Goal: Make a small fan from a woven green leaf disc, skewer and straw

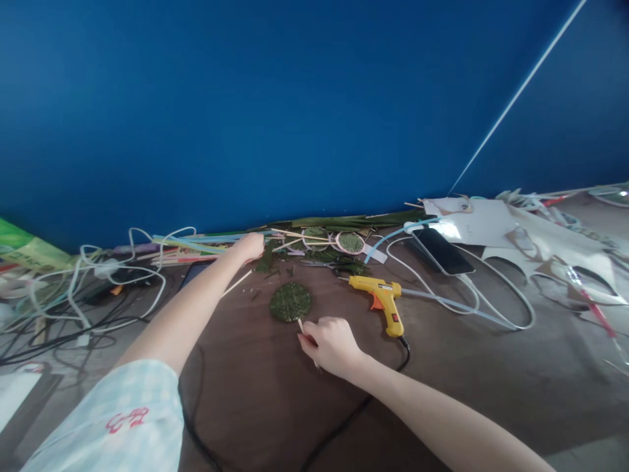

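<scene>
My right hand [330, 344] is closed in a pinch around a thin wooden stick [300, 323]. The stick's far end meets the edge of a round dark green woven-looking disc [290, 302] on the brown table; whether the two are joined I cannot tell. My left hand [252, 246] reaches to the back, beside loose pale sticks [289, 233] and green leaf strips; its fingers are hidden. Two round green pieces with pale rims, one of them a disc [350, 242], lie to its right. Another stick [236, 284] lies beside my left forearm.
A yellow glue gun [381, 298] with a clear glue stick in its back lies right of the disc, its black cord [339, 429] running toward me. A phone [442, 250], white cables and cut white card [476, 223] are at right. Tangled cables [98, 282] lie left. A blue wall stands behind.
</scene>
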The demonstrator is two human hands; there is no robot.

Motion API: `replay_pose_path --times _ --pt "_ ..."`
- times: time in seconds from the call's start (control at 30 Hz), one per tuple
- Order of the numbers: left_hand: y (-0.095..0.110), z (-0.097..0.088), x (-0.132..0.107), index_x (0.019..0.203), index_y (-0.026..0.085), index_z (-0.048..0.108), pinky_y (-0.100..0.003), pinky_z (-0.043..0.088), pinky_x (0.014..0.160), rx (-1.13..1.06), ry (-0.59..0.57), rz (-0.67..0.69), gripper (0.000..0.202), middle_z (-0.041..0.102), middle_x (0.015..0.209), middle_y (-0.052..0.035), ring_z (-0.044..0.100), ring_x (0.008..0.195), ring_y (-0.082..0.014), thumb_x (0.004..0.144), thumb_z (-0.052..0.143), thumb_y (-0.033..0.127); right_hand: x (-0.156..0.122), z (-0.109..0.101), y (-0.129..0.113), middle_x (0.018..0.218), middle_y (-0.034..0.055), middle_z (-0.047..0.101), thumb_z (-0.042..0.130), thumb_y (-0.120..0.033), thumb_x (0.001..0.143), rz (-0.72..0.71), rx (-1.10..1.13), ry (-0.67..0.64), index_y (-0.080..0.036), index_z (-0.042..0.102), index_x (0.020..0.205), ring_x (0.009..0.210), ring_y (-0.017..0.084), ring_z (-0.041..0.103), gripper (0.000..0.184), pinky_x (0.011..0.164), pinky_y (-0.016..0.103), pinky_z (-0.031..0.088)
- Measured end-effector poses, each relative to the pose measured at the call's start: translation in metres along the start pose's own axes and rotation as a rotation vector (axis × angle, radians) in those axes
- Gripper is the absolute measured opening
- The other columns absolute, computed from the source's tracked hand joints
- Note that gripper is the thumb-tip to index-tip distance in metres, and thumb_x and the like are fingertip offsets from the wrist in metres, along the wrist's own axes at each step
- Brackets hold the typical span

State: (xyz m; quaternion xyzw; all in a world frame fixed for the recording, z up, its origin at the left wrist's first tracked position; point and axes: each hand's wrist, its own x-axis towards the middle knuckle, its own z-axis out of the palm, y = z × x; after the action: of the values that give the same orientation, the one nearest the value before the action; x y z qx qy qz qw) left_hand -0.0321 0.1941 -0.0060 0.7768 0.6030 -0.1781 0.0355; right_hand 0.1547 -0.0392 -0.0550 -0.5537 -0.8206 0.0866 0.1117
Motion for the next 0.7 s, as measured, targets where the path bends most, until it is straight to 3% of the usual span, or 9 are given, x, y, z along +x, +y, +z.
replay_pose_path --times 0.33,0.7 --pt "0.004 -0.012 -0.002 0.114 0.015 0.052 -0.039 0.049 0.08 0.02 -0.079 -0.002 0.033 0.055 0.114 -0.009 0.057 0.098 -0.0209 0.085 0.054 0.03 0.0 0.0 0.0 0.061 0.0037 0.063 0.045 -0.033 0.082 0.003 -0.006 -0.006 -0.02 0.062 0.07 0.054 0.012 0.053 0.025 0.05 0.026 0.015" --pt "0.009 -0.027 -0.028 0.113 0.015 0.052 -0.041 0.049 0.08 0.061 -0.128 0.088 0.032 0.055 0.114 -0.0084 0.057 0.096 -0.0208 0.086 0.052 0.031 -0.001 0.001 0.0 0.062 0.0038 0.064 0.044 -0.033 0.082 0.002 -0.011 0.005 -0.021 0.062 0.071 0.056 0.013 0.055 0.024 0.05 0.026 0.016"
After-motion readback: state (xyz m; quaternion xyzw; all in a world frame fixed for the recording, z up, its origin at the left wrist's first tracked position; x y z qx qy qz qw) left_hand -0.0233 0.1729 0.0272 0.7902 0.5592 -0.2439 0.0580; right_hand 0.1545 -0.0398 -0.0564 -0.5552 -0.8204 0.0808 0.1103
